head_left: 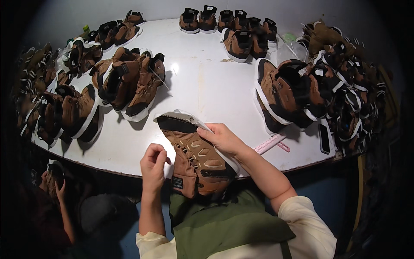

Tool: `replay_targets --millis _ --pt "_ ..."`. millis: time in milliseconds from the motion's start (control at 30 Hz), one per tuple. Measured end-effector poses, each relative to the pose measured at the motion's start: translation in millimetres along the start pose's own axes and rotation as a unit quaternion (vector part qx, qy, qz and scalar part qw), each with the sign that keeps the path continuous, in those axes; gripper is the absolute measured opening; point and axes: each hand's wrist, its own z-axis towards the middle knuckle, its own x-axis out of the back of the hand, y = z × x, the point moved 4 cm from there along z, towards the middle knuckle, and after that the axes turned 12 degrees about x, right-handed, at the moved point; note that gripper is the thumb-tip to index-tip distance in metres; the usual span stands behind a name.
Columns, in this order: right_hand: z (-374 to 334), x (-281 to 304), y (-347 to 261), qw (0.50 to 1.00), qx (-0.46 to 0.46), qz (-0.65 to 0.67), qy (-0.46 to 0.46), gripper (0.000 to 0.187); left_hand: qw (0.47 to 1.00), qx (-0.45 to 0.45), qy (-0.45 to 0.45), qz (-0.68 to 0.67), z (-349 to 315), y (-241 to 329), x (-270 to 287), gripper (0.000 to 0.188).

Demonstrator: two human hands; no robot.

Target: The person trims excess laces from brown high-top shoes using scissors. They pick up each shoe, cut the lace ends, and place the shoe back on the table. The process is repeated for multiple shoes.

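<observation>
A brown and black high-top shoe (202, 155) with a white sole is tilted on its side over the near table edge, its toe pointing away from me. My right hand (222, 139) grips it by the sole edge, thumb lying on the upper near the toe. Just left of the shoe, my left hand (154, 160) is closed with the fingers curled and pinched together. Anything between those fingertips is too small or hidden to make out. Laces or loops run along the shoe's middle, and a dark label (177, 183) sits on its tongue.
Similar shoes stand left (125, 82), at the back (208, 19) and right (280, 88) on the white table (189, 82). Right of my forearm lie a pink-and-white strip-like tool (269, 143) and a black phone (324, 137). At lower left, another person's hands (60, 189) hold a shoe.
</observation>
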Motion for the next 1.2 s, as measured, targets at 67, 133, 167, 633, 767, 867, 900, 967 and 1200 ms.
replay_targets --millis 67,133,167,633,767,867,900,967,1200 --pt "1 0 2 1.0 0.0 0.004 -0.004 0.039 0.998 0.017 0.001 -0.065 -9 4 10 0.007" --pt "2 2 0 1.0 0.012 0.012 0.003 0.041 0.998 0.03 -0.058 -0.018 -16 4 20 0.01" --pt "2 -1 -2 1.0 0.021 0.019 0.006 0.042 0.995 0.057 -0.083 0.016 -19 1 26 0.01" --pt "10 -7 4 0.994 0.07 -0.058 -0.055 0.039 0.897 -0.192 -0.029 0.397 3 37 -31 0.019" --pt "19 -12 10 0.994 0.038 -0.074 -0.067 0.036 0.893 -0.209 0.009 0.4 5 23 -22 0.013" --pt "28 -15 14 0.991 0.007 -0.102 -0.086 0.036 0.906 -0.185 0.028 0.38 5 15 -14 0.011" --pt "30 -17 16 0.989 -0.001 -0.116 -0.093 0.036 0.912 -0.172 0.034 0.37 5 12 -11 0.01" --pt "35 -19 15 0.978 0.005 -0.183 -0.096 0.041 0.912 -0.168 0.032 0.373 7 6 -5 0.01" --pt "34 -24 0 0.862 0.07 -0.501 -0.044 0.06 0.937 -0.141 0.044 0.317 19 -19 10 0.004"
